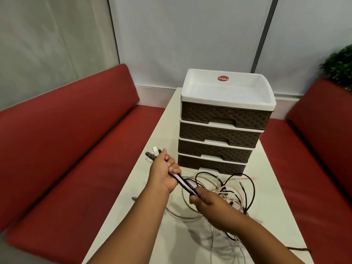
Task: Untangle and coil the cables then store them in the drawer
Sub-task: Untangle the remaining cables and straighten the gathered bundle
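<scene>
Four brown woven-front drawers, all pushed in, make up the drawer unit point(222, 134) that stands at the far middle of the white counter point(152, 149); its white top tray bears a red "Uniplus" label point(223, 78). Just in front of it lies a tangle of black and white cables point(224, 189), spread over the counter's near right part, some loops trailing off the near edge. The left hand point(163, 174) has its fingers curled round a gathered bunch of cable ends, whose plugs point(154, 153) stick out beyond the fist toward the far left. The right hand point(207, 204) pinches the same bunch lower down, so a straight stretch runs between the two hands. One loose plug point(134, 198) lies alone near the counter's left edge. Red cushioned benches point(66, 149) flank the counter on both sides. Pale panels form the wall behind, and a green plant point(341, 65) shows at the far right.
</scene>
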Action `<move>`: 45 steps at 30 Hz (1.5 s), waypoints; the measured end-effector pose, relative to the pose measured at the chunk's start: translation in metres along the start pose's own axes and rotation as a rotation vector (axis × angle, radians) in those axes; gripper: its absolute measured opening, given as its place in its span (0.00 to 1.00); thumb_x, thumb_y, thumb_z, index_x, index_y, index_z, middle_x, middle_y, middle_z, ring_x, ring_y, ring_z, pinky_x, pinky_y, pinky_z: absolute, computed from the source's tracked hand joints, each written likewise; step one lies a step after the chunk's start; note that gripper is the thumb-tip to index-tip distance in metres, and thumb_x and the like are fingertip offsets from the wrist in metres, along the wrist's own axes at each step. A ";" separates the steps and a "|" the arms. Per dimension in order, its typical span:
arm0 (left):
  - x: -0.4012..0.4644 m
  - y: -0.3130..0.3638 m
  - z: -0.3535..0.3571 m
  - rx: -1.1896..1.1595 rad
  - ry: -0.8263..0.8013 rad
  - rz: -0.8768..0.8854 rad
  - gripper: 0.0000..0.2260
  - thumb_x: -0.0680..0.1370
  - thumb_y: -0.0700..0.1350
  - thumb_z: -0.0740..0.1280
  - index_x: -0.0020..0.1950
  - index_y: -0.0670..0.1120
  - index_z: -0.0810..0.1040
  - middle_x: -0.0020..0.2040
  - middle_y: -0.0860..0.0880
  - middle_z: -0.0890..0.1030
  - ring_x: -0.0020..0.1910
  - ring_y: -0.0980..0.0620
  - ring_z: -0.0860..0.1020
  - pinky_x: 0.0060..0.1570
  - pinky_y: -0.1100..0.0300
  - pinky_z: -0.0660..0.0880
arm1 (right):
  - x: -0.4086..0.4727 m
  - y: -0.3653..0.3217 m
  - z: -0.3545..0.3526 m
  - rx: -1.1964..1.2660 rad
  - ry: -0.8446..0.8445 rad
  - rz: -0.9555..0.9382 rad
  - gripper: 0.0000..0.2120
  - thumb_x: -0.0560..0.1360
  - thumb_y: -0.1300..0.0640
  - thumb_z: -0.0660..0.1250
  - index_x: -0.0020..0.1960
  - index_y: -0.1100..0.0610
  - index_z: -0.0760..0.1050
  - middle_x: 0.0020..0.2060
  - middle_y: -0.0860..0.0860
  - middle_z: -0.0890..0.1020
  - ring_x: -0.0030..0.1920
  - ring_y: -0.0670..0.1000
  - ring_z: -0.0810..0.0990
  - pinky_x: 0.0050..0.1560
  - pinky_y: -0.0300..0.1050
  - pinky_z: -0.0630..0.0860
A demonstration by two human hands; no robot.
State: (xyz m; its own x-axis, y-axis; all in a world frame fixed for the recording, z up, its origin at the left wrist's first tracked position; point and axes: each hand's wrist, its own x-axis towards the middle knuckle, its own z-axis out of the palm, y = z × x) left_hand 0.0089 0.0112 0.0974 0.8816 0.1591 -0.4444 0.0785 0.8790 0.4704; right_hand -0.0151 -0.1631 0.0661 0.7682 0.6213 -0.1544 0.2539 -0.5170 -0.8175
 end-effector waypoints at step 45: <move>-0.068 0.080 0.004 -0.015 -0.274 0.308 0.17 0.67 0.46 0.63 0.23 0.50 0.57 0.20 0.51 0.53 0.18 0.55 0.52 0.18 0.65 0.51 | -0.095 0.048 -0.078 -0.119 0.215 0.269 0.05 0.76 0.57 0.70 0.43 0.57 0.75 0.22 0.49 0.76 0.21 0.47 0.73 0.23 0.38 0.68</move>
State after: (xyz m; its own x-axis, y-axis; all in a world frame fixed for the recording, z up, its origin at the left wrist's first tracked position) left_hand -0.0433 0.0688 0.1683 0.9542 0.2922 -0.0637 -0.2139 0.8156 0.5376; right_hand -0.0300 -0.2930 0.0847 0.9195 0.3222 -0.2250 0.0826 -0.7183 -0.6909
